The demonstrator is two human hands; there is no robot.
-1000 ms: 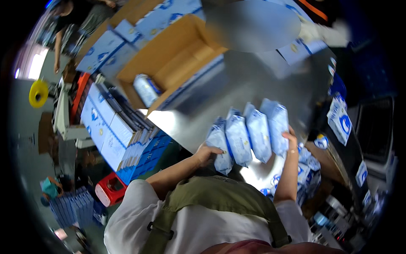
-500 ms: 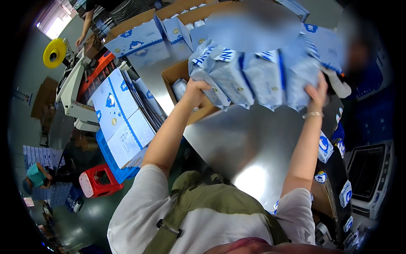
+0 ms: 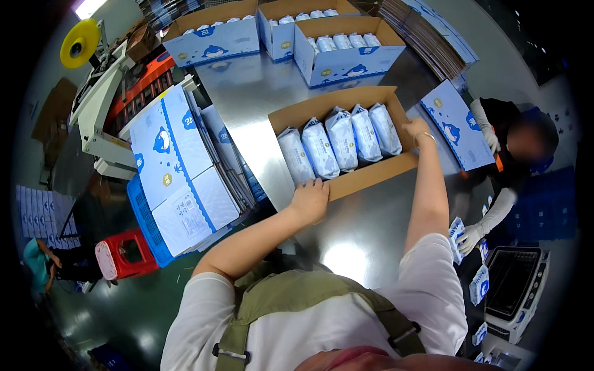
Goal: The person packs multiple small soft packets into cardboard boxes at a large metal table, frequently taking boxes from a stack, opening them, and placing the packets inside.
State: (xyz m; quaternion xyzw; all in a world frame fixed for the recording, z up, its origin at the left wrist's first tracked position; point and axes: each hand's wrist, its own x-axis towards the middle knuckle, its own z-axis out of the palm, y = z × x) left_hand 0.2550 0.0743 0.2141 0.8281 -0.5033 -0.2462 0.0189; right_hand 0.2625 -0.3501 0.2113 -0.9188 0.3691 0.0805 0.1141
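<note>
An open cardboard box (image 3: 371, 175) stands on the metal table in front of me. Several soft white-and-blue packs (image 3: 339, 143) are lined up upright in it, side by side. At the box's near left edge, my left hand (image 3: 311, 199) has its fingers curled over the cardboard. My right hand (image 3: 417, 128) grips the wall at the right end, its fingers closed round the edge. Neither hand touches a pack.
Filled boxes (image 3: 346, 69) line the table's far side. On the left lie stacked flat cartons (image 3: 176, 164) on a blue crate, near a red stool (image 3: 127, 255). At right, a co-worker's gloved hands hold a carton (image 3: 455, 127) and a pack (image 3: 456, 238). A monitor-like machine (image 3: 513, 287) stands lower right.
The row of packs that both hands held raised over the table is now inside the box. My hands have let go of it and moved onto the box's edges.
</note>
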